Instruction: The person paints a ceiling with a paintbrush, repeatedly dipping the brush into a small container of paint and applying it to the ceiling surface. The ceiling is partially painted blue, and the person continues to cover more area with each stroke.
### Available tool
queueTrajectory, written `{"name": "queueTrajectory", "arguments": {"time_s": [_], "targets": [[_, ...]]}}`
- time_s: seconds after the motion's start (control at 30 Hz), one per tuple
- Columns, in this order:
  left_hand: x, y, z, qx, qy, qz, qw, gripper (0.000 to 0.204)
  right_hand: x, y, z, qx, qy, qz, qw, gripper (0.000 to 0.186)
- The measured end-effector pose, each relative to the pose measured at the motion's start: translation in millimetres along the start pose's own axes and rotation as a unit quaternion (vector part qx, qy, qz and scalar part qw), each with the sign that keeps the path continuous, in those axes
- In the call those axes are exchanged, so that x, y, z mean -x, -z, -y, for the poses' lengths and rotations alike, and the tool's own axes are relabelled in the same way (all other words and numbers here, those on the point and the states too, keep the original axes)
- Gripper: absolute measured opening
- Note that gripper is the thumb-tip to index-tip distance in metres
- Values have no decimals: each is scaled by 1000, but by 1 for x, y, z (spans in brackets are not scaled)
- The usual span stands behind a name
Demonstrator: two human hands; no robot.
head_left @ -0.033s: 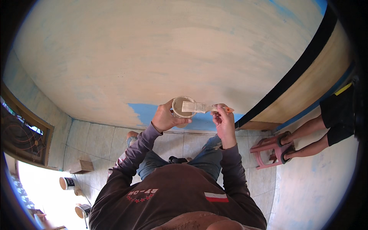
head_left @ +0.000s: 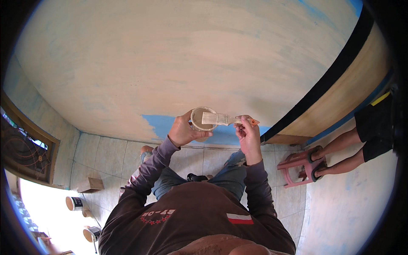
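Observation:
My left hand is wrapped round a small round paint tub, with light beige paint in it. In my right hand is a flat paintbrush, pinched by its handle near the orange end. Its pale, paint-coated bristles point left and lie over the mouth of the tub; whether they touch the rim I cannot tell. Behind both hands rises a wall coated in streaky beige. A bright blue patch shows low on that wall, partly hidden by the tub and my hands.
At the right another person's legs stand on a pink plastic stool. A black-edged wooden panel runs along the right. On the tiled floor at left are a small wooden box and two buckets. A brown-framed window is far left.

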State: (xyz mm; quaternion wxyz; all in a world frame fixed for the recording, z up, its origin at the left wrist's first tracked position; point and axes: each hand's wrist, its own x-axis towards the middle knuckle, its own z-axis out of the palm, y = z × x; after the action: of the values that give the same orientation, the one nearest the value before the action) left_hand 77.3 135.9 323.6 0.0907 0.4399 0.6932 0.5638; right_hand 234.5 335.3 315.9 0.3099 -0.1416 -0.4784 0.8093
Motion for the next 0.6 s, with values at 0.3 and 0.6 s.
{"name": "queueTrajectory", "arguments": {"time_s": [0.3, 0.6], "targets": [[1, -1, 0, 0, -17, -2, 1000, 83, 4, 4, 3, -3, -14, 3, 1000, 24], [-9, 1, -54, -32, -63, -31, 997, 75, -9, -1, 50, -82, 21, 20, 996, 24]]}}
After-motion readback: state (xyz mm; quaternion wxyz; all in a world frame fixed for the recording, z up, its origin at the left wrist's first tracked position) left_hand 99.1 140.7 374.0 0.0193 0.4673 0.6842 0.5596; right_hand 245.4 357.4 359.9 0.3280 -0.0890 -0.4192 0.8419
